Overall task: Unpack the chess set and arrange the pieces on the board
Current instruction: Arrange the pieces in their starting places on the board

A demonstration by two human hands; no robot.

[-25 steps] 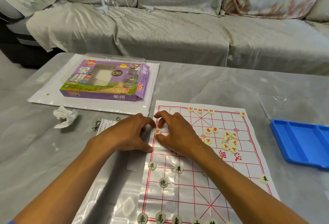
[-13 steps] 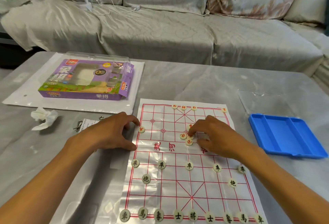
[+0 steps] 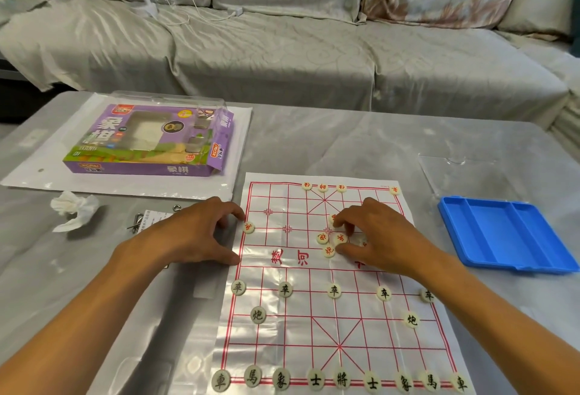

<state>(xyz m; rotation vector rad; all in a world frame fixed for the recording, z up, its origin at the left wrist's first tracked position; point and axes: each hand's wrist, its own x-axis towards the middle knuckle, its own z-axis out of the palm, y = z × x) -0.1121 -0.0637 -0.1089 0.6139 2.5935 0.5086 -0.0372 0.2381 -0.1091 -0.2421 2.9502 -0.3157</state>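
The paper chess board (image 3: 314, 325) lies flat on the table. Black-lettered pieces (image 3: 341, 379) fill its near rows. Three red-lettered pieces (image 3: 323, 187) and a corner one stand on the far row, and a single red piece (image 3: 249, 227) sits at the left edge. My left hand (image 3: 191, 234) rests at the board's left edge, holding nothing. My right hand (image 3: 379, 237) is over a loose cluster of red pieces (image 3: 322, 238) near the middle, with finger and thumb pinching one red piece (image 3: 340, 238). The palm hides more pieces.
The purple chess box (image 3: 150, 140) sits on a white sheet (image 3: 241, 143) at the back left. A crumpled tissue (image 3: 73, 209) and small metal hooks (image 3: 136, 225) lie left of my left hand. To the right are a blue tray (image 3: 508, 234) and a clear lid (image 3: 455, 174). Behind stands a sofa.
My right hand left the board's left edge, where a red piece now sits, and moved right to the red cluster. My left hand stayed put. The view shifted right.
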